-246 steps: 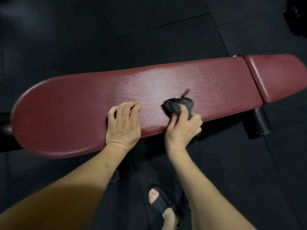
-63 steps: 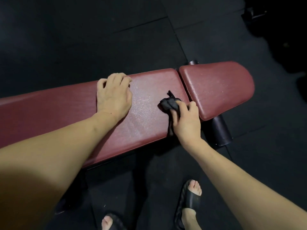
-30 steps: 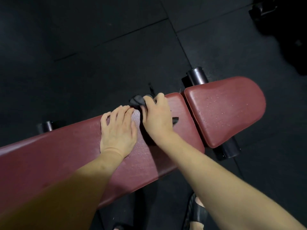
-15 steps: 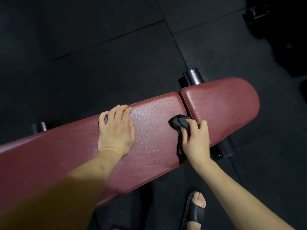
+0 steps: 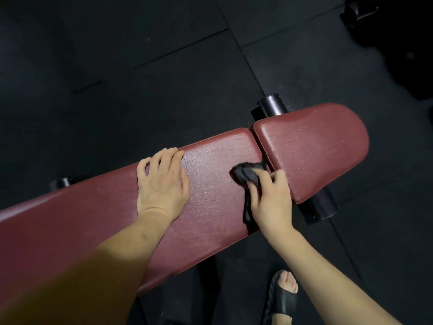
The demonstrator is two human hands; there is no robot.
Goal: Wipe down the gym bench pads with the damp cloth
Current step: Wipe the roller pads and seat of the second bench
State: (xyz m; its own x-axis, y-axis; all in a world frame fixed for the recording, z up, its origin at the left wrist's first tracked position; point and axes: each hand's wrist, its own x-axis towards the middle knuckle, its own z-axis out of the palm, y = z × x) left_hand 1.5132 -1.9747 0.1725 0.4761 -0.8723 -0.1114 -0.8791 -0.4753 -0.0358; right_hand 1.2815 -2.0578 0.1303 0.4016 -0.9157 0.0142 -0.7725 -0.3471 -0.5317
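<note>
A long dark-red back pad runs from lower left to centre, meeting a shorter red seat pad at a narrow gap. My right hand grips a bunched black cloth and holds it against the back pad's right end, just left of the gap. One tail of the cloth hangs down beside my wrist. My left hand lies flat on the back pad, fingers spread toward its far edge. Fine specks dot the seat pad.
Black rubber floor tiles surround the bench. A black roller sticks out behind the gap and another below the seat pad. My sandalled foot stands on the floor by the bench. Dark equipment fills the upper right.
One second ago my right hand had the cloth at the far edge beside my left hand; it has since swept right and toward me, to the gap. The left hand stayed planted.
</note>
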